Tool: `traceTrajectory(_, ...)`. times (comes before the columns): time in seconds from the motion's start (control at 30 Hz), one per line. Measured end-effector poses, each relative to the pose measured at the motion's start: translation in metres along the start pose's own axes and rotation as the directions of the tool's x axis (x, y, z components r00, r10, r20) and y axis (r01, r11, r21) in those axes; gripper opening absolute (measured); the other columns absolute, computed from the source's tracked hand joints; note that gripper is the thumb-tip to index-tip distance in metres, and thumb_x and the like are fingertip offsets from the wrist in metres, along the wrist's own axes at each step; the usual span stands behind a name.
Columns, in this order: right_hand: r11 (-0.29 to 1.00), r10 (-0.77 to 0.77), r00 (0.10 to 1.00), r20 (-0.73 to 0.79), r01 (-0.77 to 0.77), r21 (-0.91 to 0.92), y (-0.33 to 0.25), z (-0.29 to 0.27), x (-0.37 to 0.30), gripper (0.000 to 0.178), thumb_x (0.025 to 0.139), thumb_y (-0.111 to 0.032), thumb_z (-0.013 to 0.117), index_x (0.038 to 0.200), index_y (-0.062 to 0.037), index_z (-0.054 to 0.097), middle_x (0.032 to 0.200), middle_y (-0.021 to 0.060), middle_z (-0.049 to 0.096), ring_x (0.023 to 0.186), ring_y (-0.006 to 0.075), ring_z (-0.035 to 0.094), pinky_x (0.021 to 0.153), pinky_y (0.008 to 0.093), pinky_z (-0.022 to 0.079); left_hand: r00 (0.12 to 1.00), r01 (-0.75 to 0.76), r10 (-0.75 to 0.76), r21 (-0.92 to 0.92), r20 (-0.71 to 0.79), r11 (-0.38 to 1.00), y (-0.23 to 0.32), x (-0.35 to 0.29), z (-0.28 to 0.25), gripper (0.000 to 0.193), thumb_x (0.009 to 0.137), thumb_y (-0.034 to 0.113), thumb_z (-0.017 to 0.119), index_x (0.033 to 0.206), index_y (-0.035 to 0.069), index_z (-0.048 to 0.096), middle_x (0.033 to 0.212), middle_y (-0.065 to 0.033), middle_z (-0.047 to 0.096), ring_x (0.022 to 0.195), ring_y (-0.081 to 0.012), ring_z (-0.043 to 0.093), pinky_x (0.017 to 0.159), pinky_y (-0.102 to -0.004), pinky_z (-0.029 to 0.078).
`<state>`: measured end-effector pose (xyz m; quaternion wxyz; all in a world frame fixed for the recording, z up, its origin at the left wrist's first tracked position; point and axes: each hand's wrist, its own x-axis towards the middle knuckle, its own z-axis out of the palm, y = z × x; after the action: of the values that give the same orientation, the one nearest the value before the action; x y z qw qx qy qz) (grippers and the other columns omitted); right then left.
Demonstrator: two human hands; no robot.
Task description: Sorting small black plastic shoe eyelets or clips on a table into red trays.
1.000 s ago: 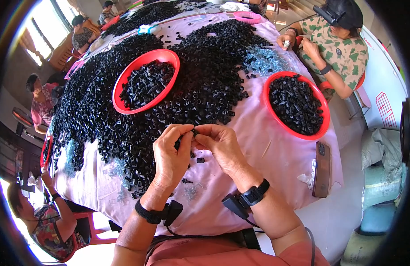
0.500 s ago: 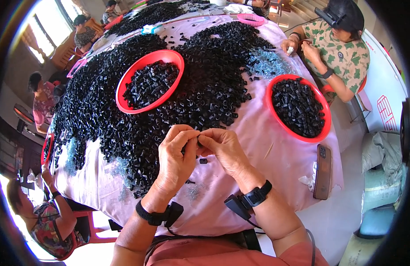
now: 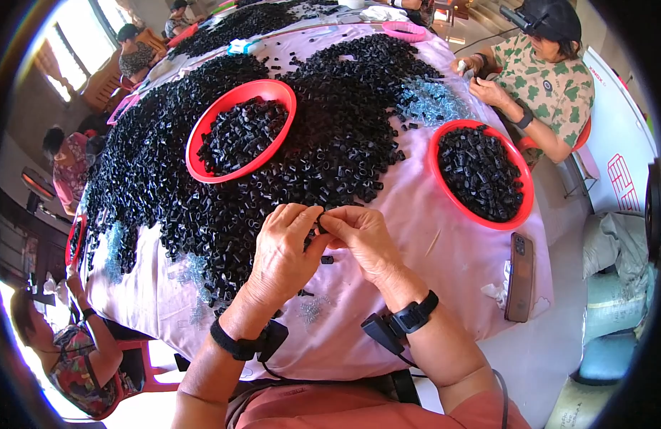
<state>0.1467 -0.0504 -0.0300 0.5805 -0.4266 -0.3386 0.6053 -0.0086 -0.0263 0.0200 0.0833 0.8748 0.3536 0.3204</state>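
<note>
Blown-out daylight from the upper-left window [image 3: 64, 61], fisheye bending, black corners

The black pieces [image 3: 166, 189] look like glossy plastic.

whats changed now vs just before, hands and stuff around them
The left wrist has swung slightly left; the camouflage-shirted co-worker's nearer hand has moved left and down. Nothing was visibly taken up or let go: left hand and right hand still hold a small black piece between their fingertips. The phone stayed put.
</note>
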Motion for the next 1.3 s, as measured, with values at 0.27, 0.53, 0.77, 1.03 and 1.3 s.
traceTrajectory(0.27, 0.999, 0.042, 0.997, 0.060, -0.042, 0.008, 0.004, -0.001, 0.000, 0.017, 0.096, -0.019, 0.070, 0.100, -0.0027, 0.074, 0.084, 0.0031, 0.073, 0.070, 0.0066, 0.066, 0.062, 0.0198, 0.055, 0.999, 0.024, -0.024, -0.009, -0.023, 1.000, -0.002, -0.001, -0.003, 0.041, 0.071, 0.009, 0.082, 0.108, -0.003, 0.070, 0.098, -0.0176, 0.068, 0.090, -0.0340, 0.067, 0.080, -0.0408, 0.056)
traceTrajectory(0.53, 0.998, 0.052, 0.997, 0.052, -0.050, -0.047, -0.003, -0.001, -0.001, 0.016, 0.094, -0.018, 0.072, 0.095, -0.0022, 0.075, 0.079, 0.0027, 0.072, 0.066, 0.0064, 0.065, 0.059, 0.0203, 0.054, 0.999, 0.018, -0.019, -0.032, -0.036, 0.999, -0.002, -0.002, -0.003, 0.042, 0.069, 0.010, 0.083, 0.107, -0.003, 0.071, 0.097, -0.0173, 0.068, 0.088, -0.0340, 0.068, 0.079, -0.0403, 0.056)
traceTrajectory(0.77, 0.997, 0.041, 0.999, 0.028, -0.039, -0.066, 0.003, -0.002, -0.001, 0.021, 0.093, -0.022, 0.074, 0.090, -0.0016, 0.075, 0.075, 0.0023, 0.070, 0.060, 0.0062, 0.064, 0.053, 0.0194, 0.052, 0.999, -0.025, 0.026, -0.026, 0.034, 0.999, 0.001, -0.004, -0.002, 0.028, 0.073, 0.007, 0.077, 0.099, -0.001, 0.071, 0.094, -0.0148, 0.070, 0.087, -0.0330, 0.068, 0.077, -0.0392, 0.056)
traceTrajectory(1.03, 0.998, 0.045, 0.999, 0.029, -0.044, -0.038, -0.006, 0.005, -0.004, 0.024, 0.095, -0.025, 0.073, 0.090, -0.0022, 0.074, 0.074, 0.0019, 0.070, 0.061, 0.0055, 0.064, 0.054, 0.0188, 0.052, 0.999, 0.017, -0.019, -0.062, -0.032, 0.998, 0.002, -0.001, -0.004, 0.021, 0.073, 0.005, 0.075, 0.093, 0.002, 0.072, 0.087, -0.0130, 0.070, 0.082, -0.0316, 0.068, 0.077, -0.0386, 0.055)
traceTrajectory(1.3, 0.997, 0.028, 0.998, -0.064, -0.033, -0.070, -0.002, -0.006, 0.001, 0.031, 0.096, -0.036, 0.070, 0.090, -0.0066, 0.074, 0.078, 0.0032, 0.072, 0.065, 0.0099, 0.068, 0.060, 0.0223, 0.055, 0.919, 0.290, -0.244, -0.111, 0.310, 0.951, -0.013, 0.008, -0.017, 0.032, 0.074, 0.013, 0.082, 0.100, -0.003, 0.073, 0.078, -0.0146, 0.070, 0.069, -0.0250, 0.069, 0.064, -0.0344, 0.055)
